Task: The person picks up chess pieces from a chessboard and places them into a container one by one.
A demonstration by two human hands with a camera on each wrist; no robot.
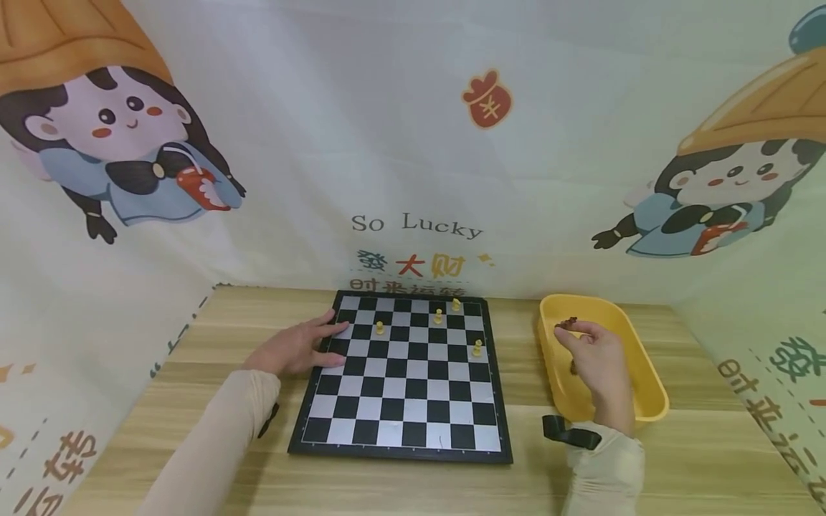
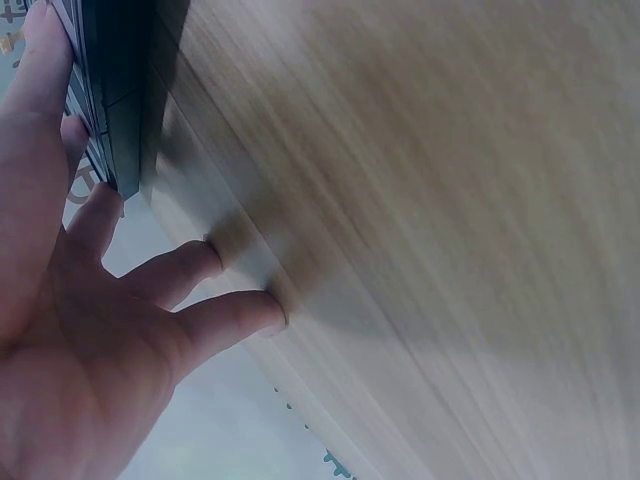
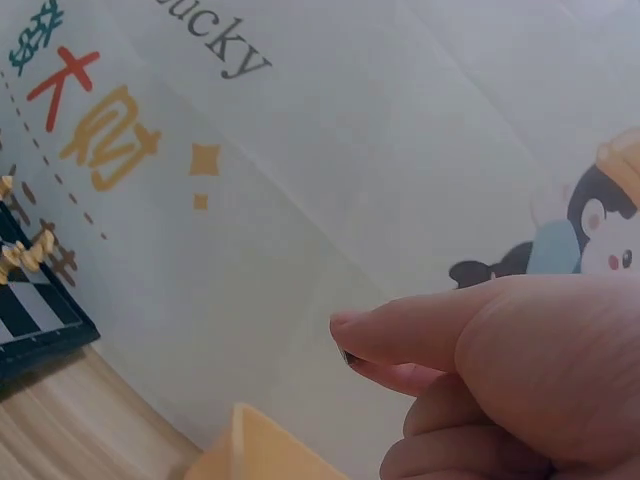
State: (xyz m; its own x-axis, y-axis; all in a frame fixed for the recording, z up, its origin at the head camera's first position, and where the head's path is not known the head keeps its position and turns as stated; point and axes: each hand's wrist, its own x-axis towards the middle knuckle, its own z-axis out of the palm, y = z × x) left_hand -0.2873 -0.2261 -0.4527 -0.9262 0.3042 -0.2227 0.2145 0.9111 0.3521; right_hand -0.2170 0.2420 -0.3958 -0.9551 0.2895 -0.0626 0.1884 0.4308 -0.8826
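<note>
A black-and-white chessboard (image 1: 388, 388) lies on the table, with several small pale yellow chess pieces (image 1: 379, 328) standing on its far half. My left hand (image 1: 292, 347) rests at the board's left edge, fingers extended; thumb and index reach onto the squares. In the left wrist view, two other fingertips (image 2: 268, 312) touch the wood beside the board. Over the yellow tray (image 1: 648, 380), my right hand (image 1: 596, 358) pinches a small dark brown chess piece (image 1: 568, 324) between thumb and fingers. Only a dark bit of that piece (image 3: 348, 357) shows in the right wrist view.
Another dark piece (image 1: 573, 367) lies inside the tray, partly behind the right hand. Wood-grain table (image 1: 516, 373) separates board and tray. A printed cloth (image 1: 310, 158) hangs behind the table and along its sides.
</note>
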